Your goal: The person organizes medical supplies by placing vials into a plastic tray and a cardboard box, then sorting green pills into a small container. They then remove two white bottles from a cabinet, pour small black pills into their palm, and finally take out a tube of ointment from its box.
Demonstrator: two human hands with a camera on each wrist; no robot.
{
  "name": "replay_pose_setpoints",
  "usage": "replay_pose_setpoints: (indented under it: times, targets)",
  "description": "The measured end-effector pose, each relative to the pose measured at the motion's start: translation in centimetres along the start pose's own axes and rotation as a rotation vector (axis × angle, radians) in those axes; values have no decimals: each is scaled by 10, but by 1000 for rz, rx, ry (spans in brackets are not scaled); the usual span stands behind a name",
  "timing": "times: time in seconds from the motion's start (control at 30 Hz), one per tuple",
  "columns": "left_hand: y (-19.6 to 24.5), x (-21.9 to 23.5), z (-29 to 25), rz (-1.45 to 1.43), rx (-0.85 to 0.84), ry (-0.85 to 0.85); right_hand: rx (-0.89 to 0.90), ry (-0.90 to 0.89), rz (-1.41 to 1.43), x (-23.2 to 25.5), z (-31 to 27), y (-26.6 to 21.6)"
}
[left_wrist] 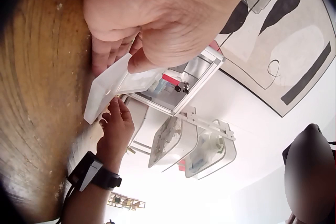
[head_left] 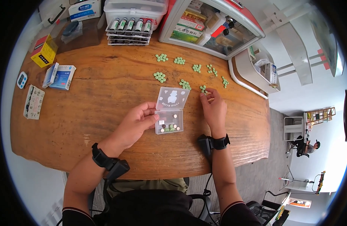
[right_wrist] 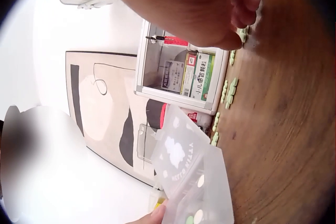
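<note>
A clear plastic pill box (head_left: pixel 169 131) stands with its lid (head_left: pixel 172 98) raised; the lid bears white printing. Inside lie several green, white and dark tablets. My left hand (head_left: pixel 137 121) grips the box by its left side, thumb on the near rim and fingers behind. In the left wrist view the box (left_wrist: pixel 107 85) is seen edge-on under that hand. My right hand (head_left: pixel 214 107) reaches to a small cluster of green tablets (head_left: pixel 203 88), thumb and index fingertips right at it. From the right wrist view its fingers (right_wrist: pixel 245 3) are curled; I cannot tell whether they pinch a tablet.
More clusters of green tablets (head_left: pixel 159 77) are spread across the wooden table (head_left: pixel 87 124). A glass-fronted cabinet (head_left: pixel 211 28), stacked vials (head_left: pixel 130 32) and a plastic bin line the back. Medicine boxes (head_left: pixel 62 77), a yellow box (head_left: pixel 44 51) and a timer (head_left: pixel 22 80) sit left.
</note>
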State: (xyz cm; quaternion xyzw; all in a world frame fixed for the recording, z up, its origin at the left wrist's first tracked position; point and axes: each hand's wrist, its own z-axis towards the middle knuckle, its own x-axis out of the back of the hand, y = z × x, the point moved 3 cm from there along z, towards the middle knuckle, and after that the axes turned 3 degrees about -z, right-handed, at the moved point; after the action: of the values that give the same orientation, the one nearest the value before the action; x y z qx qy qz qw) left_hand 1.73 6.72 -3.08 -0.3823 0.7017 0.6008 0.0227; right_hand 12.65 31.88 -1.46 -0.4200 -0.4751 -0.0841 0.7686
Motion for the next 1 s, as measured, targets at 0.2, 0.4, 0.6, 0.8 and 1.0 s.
replay_pose_setpoints:
  times: [0.2,0.4,0.6,0.8,1.0]
  targets:
    - [3,-2,-1,0,10,-1,-28,10,-72,-1,3,-3]
    - [4,-2,-1,14,24,5,-24,31,-32,-2,2,7]
    - [4,-2,-1,19,23,9,13,18,-55,0,2,6]
    - [1,-1,0,-16,-4,-16,65,34,1,9,-9,-5]
    - [0,-1,1,-12,2,-14,21,-157,236,27,-54,-60]
